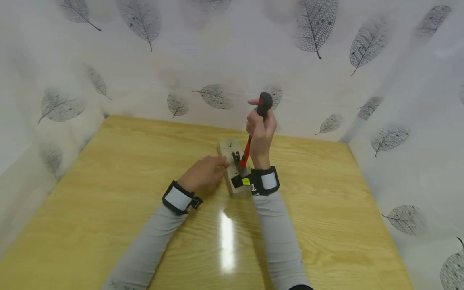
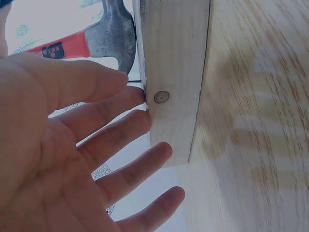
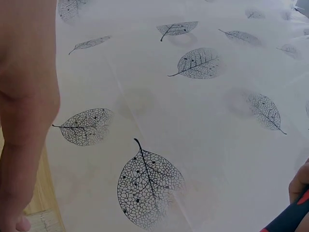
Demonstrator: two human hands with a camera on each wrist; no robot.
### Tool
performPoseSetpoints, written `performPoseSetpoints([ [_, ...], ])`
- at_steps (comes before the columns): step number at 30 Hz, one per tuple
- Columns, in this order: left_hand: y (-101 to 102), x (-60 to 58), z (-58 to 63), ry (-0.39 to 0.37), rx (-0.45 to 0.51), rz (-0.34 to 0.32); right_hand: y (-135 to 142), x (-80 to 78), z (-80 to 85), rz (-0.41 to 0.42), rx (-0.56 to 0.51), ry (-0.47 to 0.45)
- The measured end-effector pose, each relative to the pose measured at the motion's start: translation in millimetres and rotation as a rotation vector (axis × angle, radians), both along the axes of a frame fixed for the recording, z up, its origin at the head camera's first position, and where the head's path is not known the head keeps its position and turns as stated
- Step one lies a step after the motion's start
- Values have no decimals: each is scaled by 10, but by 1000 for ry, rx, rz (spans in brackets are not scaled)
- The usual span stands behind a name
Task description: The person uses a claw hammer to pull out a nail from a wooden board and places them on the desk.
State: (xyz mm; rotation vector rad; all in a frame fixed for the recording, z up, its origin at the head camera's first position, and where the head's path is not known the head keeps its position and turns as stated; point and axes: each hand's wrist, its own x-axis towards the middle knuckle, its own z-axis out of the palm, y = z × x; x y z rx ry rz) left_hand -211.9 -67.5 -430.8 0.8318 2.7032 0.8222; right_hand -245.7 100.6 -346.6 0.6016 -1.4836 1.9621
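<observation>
Soft light is spread across the white sheeting printed with dark leaf skeletons [image 1: 232, 52]; on the yellow wood-grain tabletop [image 1: 326, 225], a white streak of glare is thrown up on the near side of the bare left hand [image 1: 202, 174]. A faint shadow is cast beside the grey-sleeved right forearm [image 1: 280, 237]. Now, in the left-wrist view, the palm [image 2: 38, 166] is dimmed, the sheeting behind it is bleached out, and lettering on the steel-headed, red-handled claw hammer [image 2: 113, 41] is blurred. From the right wrist, milky haze is seen, the nearest leaf rendered crispest.
</observation>
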Motion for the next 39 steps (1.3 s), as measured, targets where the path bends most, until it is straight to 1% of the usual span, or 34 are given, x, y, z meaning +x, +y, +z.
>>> performPoseSetpoints([
  [3,4,5,3,21,17,-7,15,90,-13,0,11,31],
  [5,4,8,15,40,34,-12,14,122,-12,13,21,41],
  [9,35,15,5,78,53,-34,30,168,-10,34,9,22],
  [12,32,13,-22,84,45,-35,12,192,-18,36,-6,10],
  [16,25,7,-35,59,37,-12,40,246,-14,-21,-4,28],
  [19,2,5,-2,31,44,-1,92,312,-1,-65,-25,58],
  [24,0,-3,61,5,35,-19,204,443,41,-56,-102,74],
  [27,-12,5,81,-12,34,-13,243,492,63,-52,-132,75],
  [30,-8,-1,64,-17,43,-15,292,517,72,-53,-163,107],
  [34,-10,-23,24,-27,48,-16,339,534,81,-25,-207,159],
  [39,-37,-55,-30,-59,52,-5,372,541,96,-28,-230,178],
])
